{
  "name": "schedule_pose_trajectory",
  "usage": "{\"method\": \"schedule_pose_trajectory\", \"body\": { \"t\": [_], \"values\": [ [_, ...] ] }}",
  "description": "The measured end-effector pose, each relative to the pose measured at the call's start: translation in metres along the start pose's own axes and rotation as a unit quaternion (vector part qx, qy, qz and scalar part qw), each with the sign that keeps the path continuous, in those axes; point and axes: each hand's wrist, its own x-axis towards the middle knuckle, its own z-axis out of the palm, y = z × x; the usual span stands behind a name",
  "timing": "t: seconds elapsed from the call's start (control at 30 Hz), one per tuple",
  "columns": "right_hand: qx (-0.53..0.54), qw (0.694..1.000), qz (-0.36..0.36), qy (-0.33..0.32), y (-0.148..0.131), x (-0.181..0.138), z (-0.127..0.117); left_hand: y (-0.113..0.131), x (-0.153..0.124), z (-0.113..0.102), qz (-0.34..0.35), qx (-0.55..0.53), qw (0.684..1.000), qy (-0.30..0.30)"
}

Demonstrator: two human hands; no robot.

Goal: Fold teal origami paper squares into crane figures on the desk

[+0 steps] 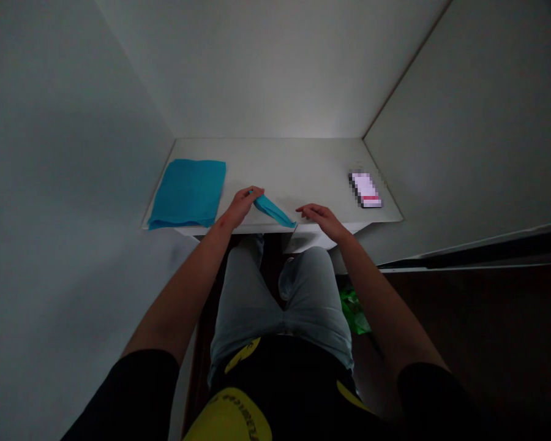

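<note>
My left hand point(247, 203) pinches the upper left end of a narrow, folded strip of blue cloth point(273, 211). The strip slants down to the right, and its far end lies by the front edge of the white desk point(294, 165). Just right of that end is my right hand point(319, 217), apart from the cloth, its fingers loosely stretched with nothing in them. At the left side of the desk lies a flat, folded sheet of blue cloth point(188, 193) in the same colour. Whether it is fabric or paper-like I cannot tell.
A phone point(366, 188) with a lit, blurred screen lies at the desk's right. White walls close in the desk at the back, left and right. Below the desk edge are my legs point(280, 306), and a green bag point(354, 311) is on the dark floor.
</note>
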Motion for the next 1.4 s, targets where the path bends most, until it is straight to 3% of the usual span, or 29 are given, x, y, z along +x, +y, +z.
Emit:
{"method": "schedule_pose_trajectory", "body": {
  "t": [0.13,0.27,0.4,0.53,0.63,0.9,1.07,1.2,1.3,1.4],
  "values": [
    [0.055,0.998,-0.026,0.004,0.001,0.014,0.017,0.006,-0.004,0.020,-0.080,-0.212,0.971,0.081],
    [0.073,0.996,-0.042,-0.033,0.003,0.019,0.027,0.014,-0.007,0.035,-0.130,-0.297,0.941,0.093],
    [0.151,0.987,-0.008,-0.057,0.005,0.015,0.027,0.024,-0.002,0.041,-0.146,-0.364,0.915,0.092],
    [0.268,0.963,0.010,0.033,0.009,0.011,0.031,0.029,-0.002,0.039,-0.172,-0.396,0.899,0.077],
    [0.298,0.951,0.015,0.079,0.006,0.009,0.034,0.028,-0.008,0.037,-0.199,-0.396,0.895,0.054],
    [0.306,0.947,-0.046,0.080,-0.039,0.019,0.064,0.022,-0.016,0.059,-0.256,-0.421,0.867,0.080],
    [0.240,0.947,-0.047,0.208,-0.051,0.029,0.073,0.014,-0.026,0.067,-0.265,-0.323,0.904,0.088],
    [0.155,0.952,-0.037,0.260,-0.049,0.028,0.067,0.015,-0.029,0.064,-0.143,-0.217,0.951,0.166],
    [0.074,0.968,-0.049,0.235,-0.051,0.029,0.068,0.023,-0.029,0.066,-0.081,-0.211,0.966,0.125],
    [-0.045,0.984,-0.108,0.134,-0.056,0.033,0.073,0.029,-0.028,0.070,-0.122,-0.258,0.955,0.081]
  ]
}}
